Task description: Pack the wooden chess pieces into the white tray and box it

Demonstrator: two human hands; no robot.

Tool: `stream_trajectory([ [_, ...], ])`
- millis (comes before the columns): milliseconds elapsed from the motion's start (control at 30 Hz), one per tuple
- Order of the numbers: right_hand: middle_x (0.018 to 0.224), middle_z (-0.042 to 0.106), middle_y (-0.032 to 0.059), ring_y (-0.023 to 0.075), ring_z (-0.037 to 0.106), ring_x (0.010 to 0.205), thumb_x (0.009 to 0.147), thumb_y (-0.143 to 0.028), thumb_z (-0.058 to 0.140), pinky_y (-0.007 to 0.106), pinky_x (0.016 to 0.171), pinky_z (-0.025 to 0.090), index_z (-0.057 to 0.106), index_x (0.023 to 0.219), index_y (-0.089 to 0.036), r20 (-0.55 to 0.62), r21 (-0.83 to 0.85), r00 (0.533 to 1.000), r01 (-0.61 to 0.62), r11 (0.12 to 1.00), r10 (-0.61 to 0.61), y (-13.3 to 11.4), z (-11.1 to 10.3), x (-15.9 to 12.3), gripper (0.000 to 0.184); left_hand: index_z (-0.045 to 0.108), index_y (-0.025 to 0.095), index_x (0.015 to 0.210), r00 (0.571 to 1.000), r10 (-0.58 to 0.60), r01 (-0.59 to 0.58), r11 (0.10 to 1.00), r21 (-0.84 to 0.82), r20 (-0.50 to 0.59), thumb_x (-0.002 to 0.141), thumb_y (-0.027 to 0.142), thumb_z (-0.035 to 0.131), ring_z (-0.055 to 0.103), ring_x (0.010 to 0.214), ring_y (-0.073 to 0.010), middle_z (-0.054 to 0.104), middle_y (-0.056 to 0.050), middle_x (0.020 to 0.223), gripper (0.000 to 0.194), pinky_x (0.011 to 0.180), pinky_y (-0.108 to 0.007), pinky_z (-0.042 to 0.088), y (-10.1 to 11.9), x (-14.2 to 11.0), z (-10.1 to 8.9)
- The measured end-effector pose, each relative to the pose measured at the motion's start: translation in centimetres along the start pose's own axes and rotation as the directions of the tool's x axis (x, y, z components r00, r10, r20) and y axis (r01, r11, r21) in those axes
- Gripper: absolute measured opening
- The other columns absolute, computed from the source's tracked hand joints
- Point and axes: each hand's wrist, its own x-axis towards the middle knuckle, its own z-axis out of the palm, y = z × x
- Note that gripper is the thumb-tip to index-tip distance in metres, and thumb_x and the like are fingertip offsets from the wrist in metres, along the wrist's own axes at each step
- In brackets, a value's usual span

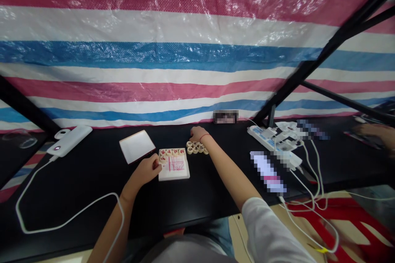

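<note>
My left hand (149, 169) is curled closed at the left edge of a small white box (174, 175), beside a red-lettered Chinese chess piece (163, 159). What its fingertips hold, if anything, is hidden. A row of red-lettered pieces (175, 152) lies along the far side of the box, and pink lines are drawn on the white surface in front of them. To the right of the box, black-lettered Chinese chess pieces (195, 149) sit grouped on the table. My right hand (198, 133) bends over the far side of this group, fingers curled down; their tips are too small to make out.
A white box lid (137, 146) lies left of the box on the black table (92, 176). At far left is a white power bank (70, 140) with a cable (70, 220). Right stand a power strip (262, 135) and a blurred phone (268, 172). Another person's hand (375, 130) shows far right.
</note>
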Motion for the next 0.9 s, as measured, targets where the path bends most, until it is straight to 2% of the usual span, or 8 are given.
stream_trajectory([
  [133,0.080,0.073,0.0143,0.0230,0.071,0.071,0.068,-0.018,0.073,0.027,0.064,0.055,0.072,0.084,-0.009,0.025,0.154,0.999,0.028,0.988,-0.032,0.5,-1.1,-0.1,0.018,0.044,0.020,0.067,1.000,0.014,-0.015,0.999,-0.047,-0.023,0.079,0.028,0.052,0.041,0.052,-0.0094,0.044,0.008,0.055,0.016,0.055,-0.023,0.031,0.2,-0.2,-0.2],
  [233,0.083,0.074,0.0098,0.0156,0.069,0.061,0.080,-0.027,0.066,0.021,0.054,0.053,0.069,0.098,-0.011,-0.002,0.337,0.995,0.094,0.937,-0.099,0.5,-1.0,-1.0,0.024,0.052,0.019,0.071,0.991,0.029,-0.043,0.993,-0.112,-0.129,0.083,0.036,0.051,0.043,0.054,-0.0094,0.045,0.006,0.057,0.021,0.055,-0.022,0.035,0.7,0.1,-0.5],
  [300,0.087,0.074,0.0090,0.0141,0.068,0.062,0.080,-0.029,0.067,0.019,0.050,0.053,0.067,0.103,-0.012,-0.057,0.548,0.980,0.191,0.814,-0.192,0.0,0.1,-2.0,0.029,0.060,0.019,0.082,0.971,0.070,-0.104,0.985,-0.137,-0.230,0.086,0.038,0.051,0.045,0.055,-0.0095,0.050,0.005,0.063,0.021,0.056,-0.022,0.039,1.2,0.7,-0.7],
  [367,0.084,0.073,0.0070,0.0135,0.067,0.060,0.075,-0.031,0.072,0.019,0.048,0.053,0.068,0.099,-0.013,-0.127,0.726,0.941,0.304,0.617,-0.314,-1.0,2.0,-3.3,0.030,0.063,0.020,0.103,0.942,0.156,-0.202,0.971,-0.130,-0.296,0.086,0.038,0.053,0.051,0.061,-0.0099,0.059,0.001,0.079,0.026,0.059,-0.023,0.044,1.7,1.6,-0.8],
  [467,0.083,0.072,0.0042,0.0115,0.065,0.061,0.072,-0.035,0.073,0.020,0.053,0.053,0.068,0.096,-0.016,-0.229,0.788,0.887,0.411,0.459,-0.401,-2.7,5.2,-5.0,0.031,0.061,0.023,0.116,0.920,0.278,-0.315,0.944,-0.098,-0.276,0.085,0.036,0.057,0.061,0.077,-0.0132,0.063,-0.006,0.106,0.034,0.069,-0.026,0.051,1.9,2.7,-0.7],
  [600,0.086,0.071,0.0053,0.0125,0.065,0.069,0.069,-0.036,0.074,0.023,0.062,0.053,0.067,0.097,-0.014,-0.290,0.841,0.895,0.408,0.357,-0.339,-3.9,8.0,-5.9,0.036,0.066,0.022,0.105,0.921,0.322,-0.340,0.939,-0.049,-0.218,0.086,0.032,0.057,0.065,0.091,-0.0174,0.067,-0.006,0.105,0.023,0.083,-0.031,0.053,1.4,2.9,0.1],
  [733,0.083,0.070,0.0042,0.0114,0.064,0.067,0.066,-0.039,0.077,0.023,0.063,0.051,0.066,0.096,-0.014,-0.276,0.888,0.905,0.369,0.273,-0.325,-4.0,8.6,-6.1,0.040,0.064,0.022,0.105,0.912,0.346,-0.358,0.934,-0.017,-0.220,0.086,0.030,0.058,0.065,0.098,-0.0192,0.067,-0.006,0.108,0.022,0.088,-0.034,0.053,0.8,2.5,0.5],
  [900,0.077,0.069,0.0020,0.0108,0.061,0.064,0.066,-0.042,0.077,0.022,0.060,0.049,0.067,0.091,-0.015,-0.304,0.887,0.902,0.385,0.255,-0.305,-4.4,9.0,-6.4,0.038,0.061,0.022,0.110,0.898,0.377,-0.382,0.924,0.023,-0.226,0.087,0.027,0.056,0.064,0.096,-0.0182,0.066,-0.006,0.106,0.023,0.087,-0.033,0.053,0.7,2.5,0.7],
])
